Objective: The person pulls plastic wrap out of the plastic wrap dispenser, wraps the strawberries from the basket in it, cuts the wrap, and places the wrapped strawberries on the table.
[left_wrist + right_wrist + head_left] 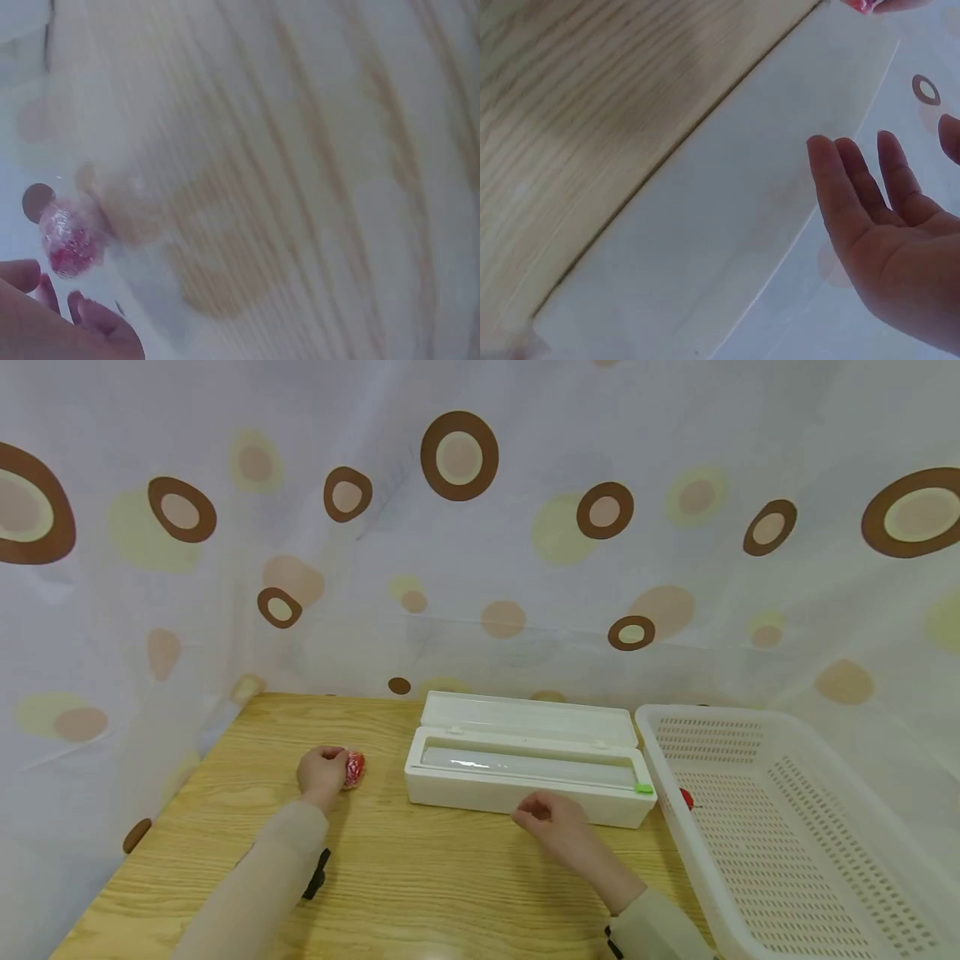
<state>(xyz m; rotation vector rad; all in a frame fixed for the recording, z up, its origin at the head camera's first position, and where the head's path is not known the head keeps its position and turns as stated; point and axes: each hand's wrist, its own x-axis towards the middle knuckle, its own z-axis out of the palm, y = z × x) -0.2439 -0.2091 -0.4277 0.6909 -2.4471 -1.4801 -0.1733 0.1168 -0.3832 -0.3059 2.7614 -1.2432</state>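
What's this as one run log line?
left hand: beside wrapped red item | right hand: empty, near white box | lid: open

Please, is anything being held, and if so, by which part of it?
The right hand holds nothing. The left hand is beside a red, rounded thing in clear, shiny wrap; whether it grips it cannot be told.

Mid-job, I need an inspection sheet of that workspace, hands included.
Surface: wood-grain table.
Job's things: red wrapped bundle left of the white box; its lid is open, with what looks like a film roll inside. At right, a white basket with a small red item, partly hidden.
Clutter: nothing seen.
Left hand: at the bundle, grip unclear.
Right hand: empty, before the box.
Cables: nothing seen.
Surroundings: patterned curtain.
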